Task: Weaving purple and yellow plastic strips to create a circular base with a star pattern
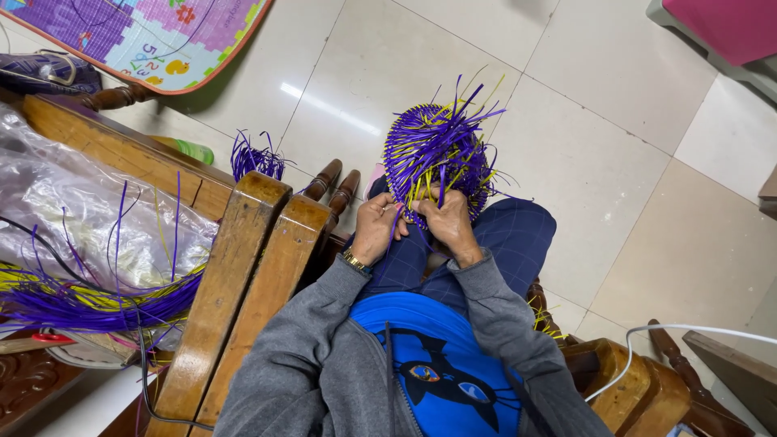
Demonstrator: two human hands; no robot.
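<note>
Weaving is well under way but not finished, by the look of it. The woven piece (437,154) — a rounded form of purple and yellow strips — rests on the person's knees, over dark blue trousers, with many loose strip ends bristling out of its top and sides. The lower part, nearest the body, looks tightly interlaced; the free ends suggest that a good share of plaiting, plus any trimming or tucking, remains.

Both hands are at the near edge of the woven piece, close together. The left hand (376,226), with a gold watch at the wrist, pinches a purple strip; the right hand (450,224) is closed on strips just beside it.

Well to the left of the woven piece, beyond two wooden chair arms (247,267), a large bundle of unused purple and yellow strips (89,303) lies beside clear plastic wrap (81,210), so plenty of stock is left. A smaller purple tuft (257,159) stands up behind the chair arms.
</note>
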